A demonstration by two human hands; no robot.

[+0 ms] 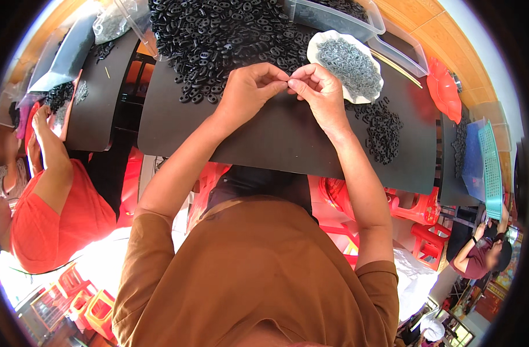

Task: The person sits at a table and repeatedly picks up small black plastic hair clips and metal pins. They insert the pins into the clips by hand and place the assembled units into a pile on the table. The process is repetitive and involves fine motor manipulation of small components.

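Observation:
Over the dark table, my left hand and my right hand meet at their fingertips. Both pinch thumb against forefinger on something too small to make out. Just beyond them spreads a large heap of black plastic pieces with holes. A white scalloped dish filled with small clear grey pieces stands beside my right hand. Close to my right forearm lies a smaller pile of black pieces.
Clear plastic bins stand at the back, near thin sticks and a red dish. A person in red sits at another table on the left. At far right are a teal basket and another person. Red stools stand below.

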